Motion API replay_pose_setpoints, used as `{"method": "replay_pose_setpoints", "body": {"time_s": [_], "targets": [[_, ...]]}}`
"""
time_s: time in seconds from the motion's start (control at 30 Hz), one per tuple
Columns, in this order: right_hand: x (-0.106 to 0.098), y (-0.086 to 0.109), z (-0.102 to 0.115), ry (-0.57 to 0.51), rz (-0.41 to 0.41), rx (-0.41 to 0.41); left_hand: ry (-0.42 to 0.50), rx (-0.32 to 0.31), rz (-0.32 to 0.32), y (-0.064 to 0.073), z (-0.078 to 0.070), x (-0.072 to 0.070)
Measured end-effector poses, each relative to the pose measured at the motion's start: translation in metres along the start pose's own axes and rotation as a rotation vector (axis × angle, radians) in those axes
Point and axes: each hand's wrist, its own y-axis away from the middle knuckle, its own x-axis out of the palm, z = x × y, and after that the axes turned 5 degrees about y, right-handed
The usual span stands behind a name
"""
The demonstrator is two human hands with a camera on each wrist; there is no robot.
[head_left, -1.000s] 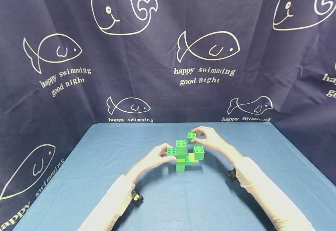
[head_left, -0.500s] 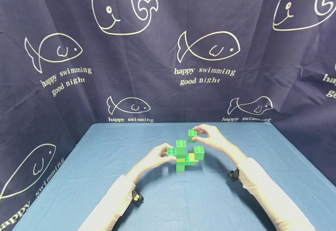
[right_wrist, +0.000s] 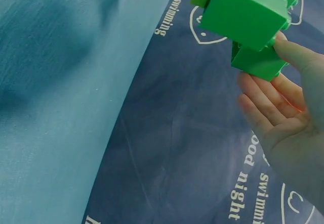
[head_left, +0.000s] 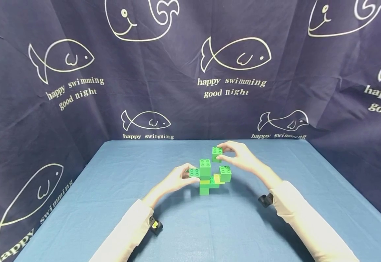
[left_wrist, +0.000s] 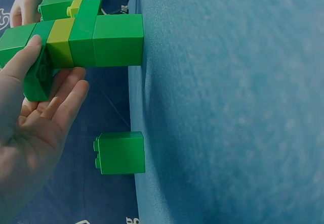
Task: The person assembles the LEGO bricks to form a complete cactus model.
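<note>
In the head view, a build of green and yellow-green toy building bricks [head_left: 205, 169] stands mid-table. My left hand [head_left: 177, 178] pinches a green brick [head_left: 194, 172] that juts from its left side; the thumb lies in front, as the left wrist view shows. Behind the build and to its right, my right hand [head_left: 239, 156] holds a loose green brick [head_left: 217, 154] raised between thumb and fingers. Another green brick [head_left: 225, 174] sits on a yellow piece [head_left: 217, 178] at the build's right arm. In the right wrist view the held brick [right_wrist: 258, 62] is partly covered by that arm's brick.
A separate green brick [left_wrist: 121, 153] stands on the table in the left wrist view; the head view does not show it clearly. Blue cloth covers the table [head_left: 190, 229]. A dark curtain [head_left: 184, 76] with fish drawings rises along its back and sides.
My right hand, with the green brick, has shifted slightly toward the back of the table. The left hand and the build have stayed in place.
</note>
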Motion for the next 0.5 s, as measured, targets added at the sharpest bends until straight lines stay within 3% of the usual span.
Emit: {"method": "replay_pose_setpoints", "body": {"time_s": [0.5], "targets": [[-0.005, 0.000, 0.016, 0.007, -0.022, -0.072, 0.000, -0.011, -0.006, 0.000, 0.001, 0.001]]}}
